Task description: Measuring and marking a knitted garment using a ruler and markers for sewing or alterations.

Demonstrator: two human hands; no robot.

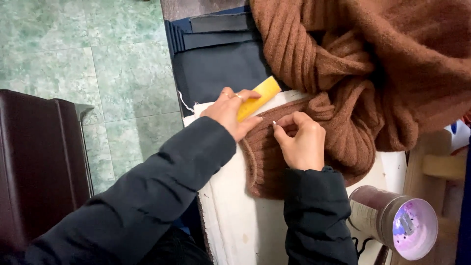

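My left hand (228, 113) grips a flat yellow block (260, 95) and rests it against the edge of a brown ribbed knit garment (373, 73). My right hand (301, 142) lies on the same garment just beside it, fingers pinched together on something small and pale at the knit's edge; I cannot tell what it is. The garment is bunched up over a white padded board (235, 216). Both arms wear dark padded sleeves.
Folded dark blue fabric (221, 64) lies beyond the board. A cylindrical tin with a purple-tinted inside (407, 223) lies on its side at the lower right. A dark brown chair (39, 167) stands on the green tiled floor (98, 49) to the left.
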